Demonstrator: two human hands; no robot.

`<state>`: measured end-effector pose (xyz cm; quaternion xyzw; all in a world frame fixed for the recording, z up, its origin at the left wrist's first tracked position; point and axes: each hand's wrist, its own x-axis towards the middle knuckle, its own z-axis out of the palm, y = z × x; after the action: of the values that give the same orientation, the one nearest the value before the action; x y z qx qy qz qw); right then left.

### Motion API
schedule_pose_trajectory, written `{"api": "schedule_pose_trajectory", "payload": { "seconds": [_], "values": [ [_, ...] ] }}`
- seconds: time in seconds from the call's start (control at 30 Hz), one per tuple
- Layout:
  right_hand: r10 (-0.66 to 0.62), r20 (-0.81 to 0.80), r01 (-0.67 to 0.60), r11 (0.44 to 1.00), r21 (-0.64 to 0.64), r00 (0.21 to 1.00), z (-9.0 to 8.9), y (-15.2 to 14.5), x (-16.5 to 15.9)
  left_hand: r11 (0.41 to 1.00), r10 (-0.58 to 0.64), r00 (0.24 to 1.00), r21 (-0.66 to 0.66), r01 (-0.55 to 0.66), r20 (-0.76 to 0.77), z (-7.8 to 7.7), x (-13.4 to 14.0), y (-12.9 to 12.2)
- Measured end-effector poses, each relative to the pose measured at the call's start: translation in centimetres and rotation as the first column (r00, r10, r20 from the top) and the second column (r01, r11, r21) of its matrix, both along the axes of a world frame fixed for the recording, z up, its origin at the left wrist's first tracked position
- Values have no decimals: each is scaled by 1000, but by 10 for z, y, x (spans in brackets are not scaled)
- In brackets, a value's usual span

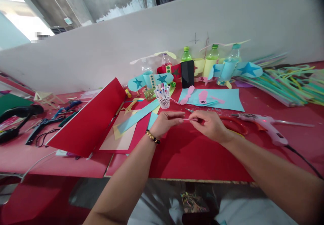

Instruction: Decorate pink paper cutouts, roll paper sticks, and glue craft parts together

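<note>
A thin pink paper strip (186, 119) stretches between my two hands, just above the red tabletop. My left hand (168, 121), with a beaded bracelet at the wrist, pinches its left end. The fingertips of my right hand (209, 125) close on the other end. Behind the right hand lies a pair of scissors with orange handles (240, 125); the hand partly covers it, and the blade tip pokes out to the left. Pink paper cutouts (187, 95) rest on a light blue sheet (229, 98) beyond my hands.
A pink glue gun (270, 126) lies at right, its cord running off the edge. A cup of pens (164, 101) stands behind my left hand. Bottle planes (230, 64) and a phone (187, 74) line the back. A red board (88, 123) leans left; colored strips (286, 86) pile right.
</note>
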<state>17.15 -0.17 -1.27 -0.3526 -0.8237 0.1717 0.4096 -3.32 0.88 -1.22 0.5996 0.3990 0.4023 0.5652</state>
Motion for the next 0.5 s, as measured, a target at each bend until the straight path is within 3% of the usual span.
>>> {"api": "schedule_pose_trajectory", "payload": {
  "seconds": [0.13, 0.5],
  "values": [
    [-12, 5, 12, 997, -70, 1000, -1, 1, -1, 984, 73, 986, 174, -47, -147, -11, 11, -1],
    [-27, -47, 14, 968, -251, 999, -1, 0, 0, 981, 35, 991, 192, -10, -126, -14, 10, 0]
  ]
}}
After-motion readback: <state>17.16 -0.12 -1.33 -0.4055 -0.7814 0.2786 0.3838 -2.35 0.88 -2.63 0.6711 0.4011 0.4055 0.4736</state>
